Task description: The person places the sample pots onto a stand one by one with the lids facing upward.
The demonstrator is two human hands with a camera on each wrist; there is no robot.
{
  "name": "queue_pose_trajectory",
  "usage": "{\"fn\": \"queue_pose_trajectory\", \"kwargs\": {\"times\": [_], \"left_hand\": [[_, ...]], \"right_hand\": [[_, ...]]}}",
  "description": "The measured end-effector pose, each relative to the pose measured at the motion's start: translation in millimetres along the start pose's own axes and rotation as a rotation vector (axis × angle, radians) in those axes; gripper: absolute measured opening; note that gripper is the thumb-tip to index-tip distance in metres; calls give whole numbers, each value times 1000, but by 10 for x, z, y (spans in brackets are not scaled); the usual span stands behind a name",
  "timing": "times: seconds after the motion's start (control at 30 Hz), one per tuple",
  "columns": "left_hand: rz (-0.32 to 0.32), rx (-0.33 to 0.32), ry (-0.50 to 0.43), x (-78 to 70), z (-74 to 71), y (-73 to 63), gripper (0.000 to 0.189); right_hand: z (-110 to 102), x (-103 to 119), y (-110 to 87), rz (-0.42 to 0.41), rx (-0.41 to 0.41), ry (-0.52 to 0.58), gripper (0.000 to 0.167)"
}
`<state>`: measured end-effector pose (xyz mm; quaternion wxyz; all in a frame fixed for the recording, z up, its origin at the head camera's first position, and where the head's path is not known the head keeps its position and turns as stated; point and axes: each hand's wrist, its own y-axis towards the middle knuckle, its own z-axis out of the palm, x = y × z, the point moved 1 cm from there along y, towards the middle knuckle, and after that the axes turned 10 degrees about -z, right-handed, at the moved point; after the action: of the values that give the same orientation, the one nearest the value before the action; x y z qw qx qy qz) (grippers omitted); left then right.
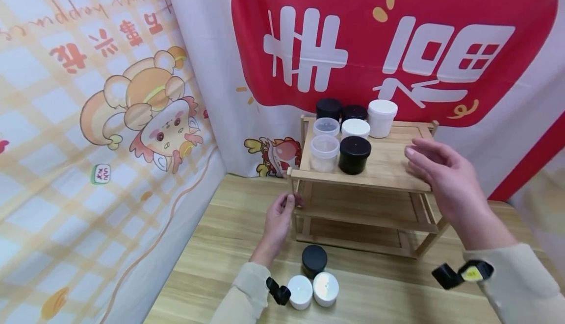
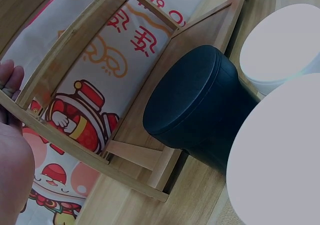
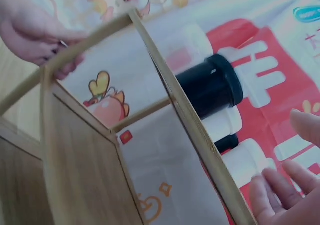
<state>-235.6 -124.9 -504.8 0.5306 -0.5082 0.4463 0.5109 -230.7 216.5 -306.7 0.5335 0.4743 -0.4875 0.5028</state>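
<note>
A wooden rack with a flat top and lower shelves stands on the floor. My left hand holds its front left post, fingers curled round the wood; the right wrist view shows this left hand too. Over the right end of the top hovers my right hand, holding nothing, its fingers loosely bent. Lidded jars crowd the top's left half: a black jar and a clear jar in front, another clear jar and a white jar behind, with a taller white jar and black jars at the back.
On the floor before the rack stand a black jar and two white jars, close together. A patterned cloth hangs on the left. Behind the rack is a cloth with a red panel.
</note>
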Motion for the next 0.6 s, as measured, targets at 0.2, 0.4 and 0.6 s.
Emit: {"fn": "queue_pose_trajectory", "kwargs": {"times": [0.2, 0.4, 0.6], "left_hand": [[19, -1, -12, -20, 7, -8, 51], [28, -8, -9, -37, 14, -13, 53], [23, -5, -7, -35, 20, -16, 56]], "right_hand": [[-146, -263, -409, -217, -40, 273, 48], [-178, -712, -686, -372, -62, 335, 24], [-185, -1094, -879, -299, -160, 106, 23]]}}
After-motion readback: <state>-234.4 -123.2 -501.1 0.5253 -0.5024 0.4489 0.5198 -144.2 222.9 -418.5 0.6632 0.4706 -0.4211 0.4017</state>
